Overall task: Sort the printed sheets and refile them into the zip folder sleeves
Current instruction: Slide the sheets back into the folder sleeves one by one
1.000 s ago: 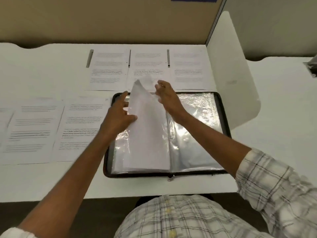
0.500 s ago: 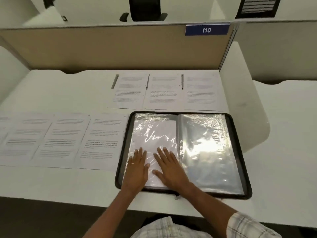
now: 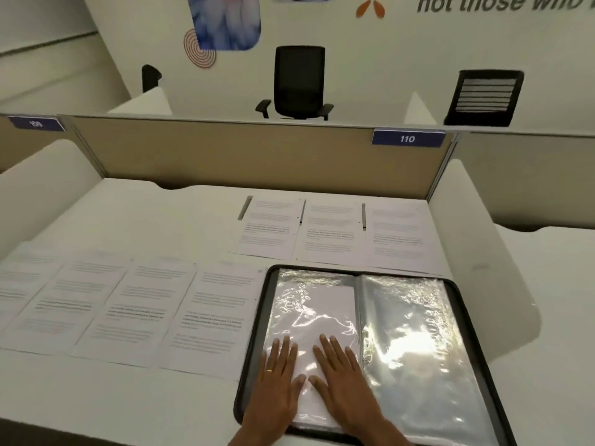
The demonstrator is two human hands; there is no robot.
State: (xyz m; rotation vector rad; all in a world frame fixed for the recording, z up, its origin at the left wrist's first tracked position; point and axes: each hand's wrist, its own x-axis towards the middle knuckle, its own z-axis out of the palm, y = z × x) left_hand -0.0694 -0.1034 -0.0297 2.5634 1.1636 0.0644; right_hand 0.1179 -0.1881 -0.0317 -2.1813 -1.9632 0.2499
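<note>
A black zip folder [image 3: 254, 342] lies open at the desk's front edge, its clear plastic sleeves shining. A white sheet [image 3: 325, 310] sits inside the left-hand sleeve. My left hand [image 3: 277, 384] and my right hand [image 3: 346, 384] lie flat side by side on that sleeve's lower part, fingers straight, pressing it down. The right-hand sleeve [image 3: 415, 342] looks empty. Several printed sheets [image 3: 135, 304] lie in a row left of the folder, and three more printed sheets [image 3: 331, 233] lie behind it.
A tan partition [image 3: 244, 156] with a blue 110 label [image 3: 407, 138] closes the back of the white desk [image 3: 161, 217]. A white side divider [image 3: 483, 275] stands on the right. Black office chairs [image 3: 297, 82] stand beyond the partition.
The sheet that both hands held upright over the left sleeve now lies inside it. Both hands have come down flat on the sleeve. The camera has tilted up, showing the room beyond.
</note>
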